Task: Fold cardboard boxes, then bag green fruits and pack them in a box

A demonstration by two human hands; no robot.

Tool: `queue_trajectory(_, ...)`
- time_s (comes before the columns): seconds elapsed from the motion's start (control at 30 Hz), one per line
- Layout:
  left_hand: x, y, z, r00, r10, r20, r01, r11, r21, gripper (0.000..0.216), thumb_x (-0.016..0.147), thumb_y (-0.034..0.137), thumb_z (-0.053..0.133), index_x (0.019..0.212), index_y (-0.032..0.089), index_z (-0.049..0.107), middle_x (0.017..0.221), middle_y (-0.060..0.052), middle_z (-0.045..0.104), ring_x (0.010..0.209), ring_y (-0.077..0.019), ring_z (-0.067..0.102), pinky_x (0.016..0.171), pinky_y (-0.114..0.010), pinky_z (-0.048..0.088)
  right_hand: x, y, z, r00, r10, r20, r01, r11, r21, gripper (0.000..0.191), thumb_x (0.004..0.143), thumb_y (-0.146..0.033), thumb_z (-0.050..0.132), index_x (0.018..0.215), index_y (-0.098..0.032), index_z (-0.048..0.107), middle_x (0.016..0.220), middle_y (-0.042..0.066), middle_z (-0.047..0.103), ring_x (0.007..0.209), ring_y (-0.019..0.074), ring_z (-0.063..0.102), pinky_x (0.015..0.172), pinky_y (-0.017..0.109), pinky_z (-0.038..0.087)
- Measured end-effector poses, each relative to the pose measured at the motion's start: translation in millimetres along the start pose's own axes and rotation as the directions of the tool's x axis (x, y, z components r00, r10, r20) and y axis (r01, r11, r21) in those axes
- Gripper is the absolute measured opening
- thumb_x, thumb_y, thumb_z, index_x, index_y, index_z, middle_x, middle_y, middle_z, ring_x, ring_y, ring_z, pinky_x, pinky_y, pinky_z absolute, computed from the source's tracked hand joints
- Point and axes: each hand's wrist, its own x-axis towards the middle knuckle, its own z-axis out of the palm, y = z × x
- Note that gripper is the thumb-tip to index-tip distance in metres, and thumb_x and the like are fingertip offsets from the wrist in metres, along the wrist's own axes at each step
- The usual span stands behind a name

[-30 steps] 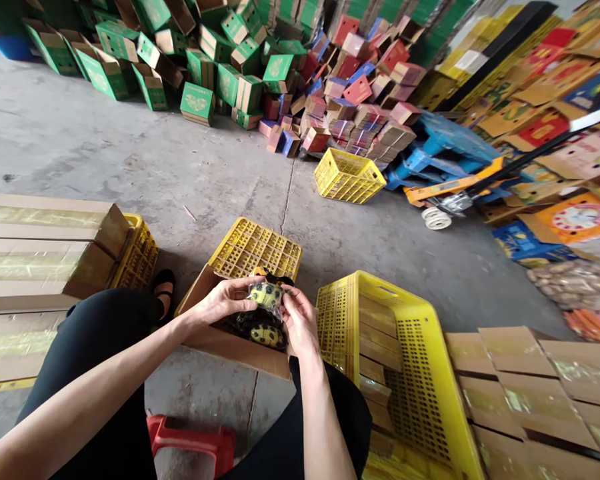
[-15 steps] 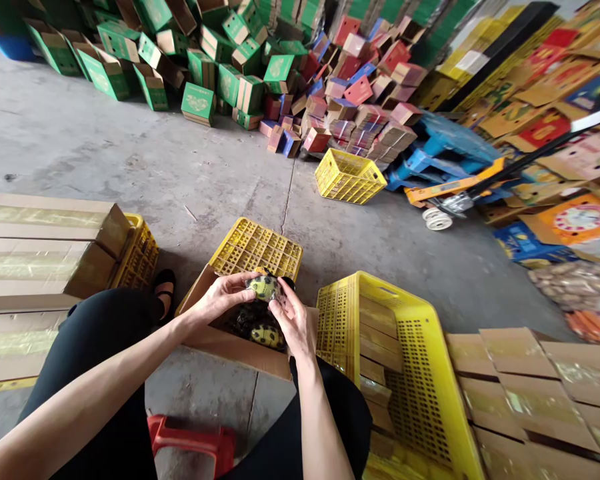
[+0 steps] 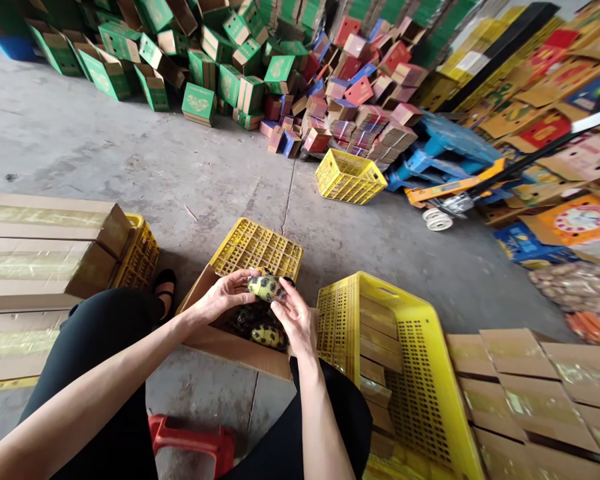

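Both my hands meet over an open brown cardboard box [image 3: 240, 350] on the floor in front of my knees. My left hand [image 3: 225, 297] and my right hand [image 3: 295, 320] both pinch a small yellow-and-black spotted item in clear wrap [image 3: 263, 287], held just above the box. More of the same wrapped spotted items [image 3: 266, 335] lie inside the box below it. The fingers of both hands are closed on the wrap.
An upturned yellow crate [image 3: 257, 248] lies behind the box. A yellow crate [image 3: 405, 373] holding flat cardboard stands right. Taped cartons [image 3: 45, 247] are stacked at the left, flat cartons [image 3: 530, 387] at the right. A red stool [image 3: 195, 440] sits under me. Piles of coloured boxes [image 3: 260, 73] line the back.
My hands lifted the wrapped item slightly and closed nearer together round it; my right hand turned its back toward me. Nothing else moved.
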Motion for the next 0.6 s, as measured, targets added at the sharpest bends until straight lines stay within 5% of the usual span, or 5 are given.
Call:
queue_trajectory(0.17, 1.8, -3.2, -2.9, 0.999, 0.031, -0.042, -0.030, 0.999, 0.016, 0.050, 0.076, 0.028, 0.091, 0.121, 0.023, 0.070, 0.132, -0.009, 0.071, 0.118, -0.0252, 0.069, 0.106, -0.038, 0.051, -0.5, -2.7, -0.7, 0.999, -0.024, -0.025, 0.023, 0.999, -0.025, 0.044, 0.090, -0.048, 0.076, 0.131, -0.034, 0.073, 0.145, 0.003, 0.067, 0.140, 0.0307, 0.058, 0.120, 0.051, 0.046)
queue_trajectory(0.6, -1.2, 0.9, -0.8, 0.998, -0.001, -0.056, 0.005, 0.998, 0.062, 0.045, 0.076, 0.030, 0.091, 0.116, 0.021, 0.072, 0.121, -0.007, 0.075, 0.105, -0.0223, 0.072, 0.099, -0.036, 0.051, 3.0, 6.4, -4.8, 0.994, -0.057, -0.096, 0.049, 0.995, -0.085, 0.034, 0.089, -0.043, 0.076, 0.119, -0.030, 0.079, 0.138, 0.005, 0.072, 0.135, 0.0302, 0.063, 0.116, 0.049, 0.050)
